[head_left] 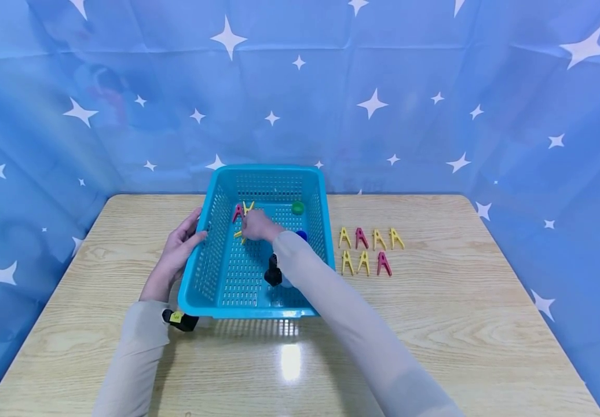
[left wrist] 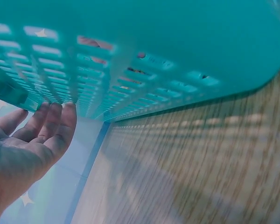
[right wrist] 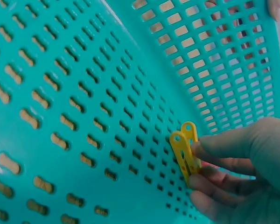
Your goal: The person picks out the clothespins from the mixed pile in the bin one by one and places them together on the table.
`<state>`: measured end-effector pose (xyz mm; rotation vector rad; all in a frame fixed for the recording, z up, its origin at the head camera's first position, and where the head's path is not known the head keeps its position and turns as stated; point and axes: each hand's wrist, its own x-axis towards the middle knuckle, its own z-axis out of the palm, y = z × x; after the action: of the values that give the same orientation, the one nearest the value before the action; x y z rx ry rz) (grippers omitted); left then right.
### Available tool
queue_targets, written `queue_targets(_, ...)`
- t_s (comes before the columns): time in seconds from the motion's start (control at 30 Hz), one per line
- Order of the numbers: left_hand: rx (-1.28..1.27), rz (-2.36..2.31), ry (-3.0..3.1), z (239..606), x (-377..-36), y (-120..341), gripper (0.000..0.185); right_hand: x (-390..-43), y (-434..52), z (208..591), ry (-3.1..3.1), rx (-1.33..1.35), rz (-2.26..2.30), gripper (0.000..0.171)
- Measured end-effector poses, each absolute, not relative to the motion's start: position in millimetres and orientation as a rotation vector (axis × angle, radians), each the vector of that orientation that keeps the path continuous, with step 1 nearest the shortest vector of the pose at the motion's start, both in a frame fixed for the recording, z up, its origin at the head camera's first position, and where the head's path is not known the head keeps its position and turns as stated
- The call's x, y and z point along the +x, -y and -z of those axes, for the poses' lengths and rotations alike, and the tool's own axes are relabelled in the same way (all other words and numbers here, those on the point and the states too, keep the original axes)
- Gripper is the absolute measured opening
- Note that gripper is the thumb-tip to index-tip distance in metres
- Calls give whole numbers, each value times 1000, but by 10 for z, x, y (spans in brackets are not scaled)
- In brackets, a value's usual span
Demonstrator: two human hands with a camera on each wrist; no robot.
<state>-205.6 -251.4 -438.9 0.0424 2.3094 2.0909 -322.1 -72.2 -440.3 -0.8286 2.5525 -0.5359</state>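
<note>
A blue-green plastic basket [head_left: 266, 313] with perforated walls stands on the table. My left hand [head_left: 177, 249] grips its left side, thumb over the rim and fingers against the outer wall, which the left wrist view also shows. My right hand [head_left: 258, 226] reaches down inside the basket. In the right wrist view its thumb and fingers pinch a yellow clothespin [right wrist: 181, 151] close to the perforated floor. Beyond that hand, a red clothespin [head_left: 237, 213] and another yellow clothespin [head_left: 248, 206] lie in the basket.
A green round cap [head_left: 297, 207] and a partly hidden blue round object [head_left: 302, 235] sit in the basket's right half. Right of the basket, several yellow and red clothespins [head_left: 364, 262] lie in two rows on the wooden table [head_left: 461, 301]. A starry blue curtain [head_left: 300, 104] hangs behind.
</note>
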Motion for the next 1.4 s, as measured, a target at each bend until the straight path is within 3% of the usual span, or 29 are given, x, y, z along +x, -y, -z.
queue_targets(0.17,55,-2082,-2317,4393,-2054,2518,61,-3099,679,4285,-2610,-728,534,42)
queue_targets(0.83,26,-2089,-2312,4398,-2071,2513,60,-3036,754,4465,-2861,-359,526,53)
queue_targets(1.17,25,-2094,-2302,4407,-2058,2530,61,-3023,726,4384,-2807,-356,570,34)
queue_targets(1.4,28,-2093,-2309,4404,-2056,2524,61,-3031,653,4279,-2768,-360,638,30)
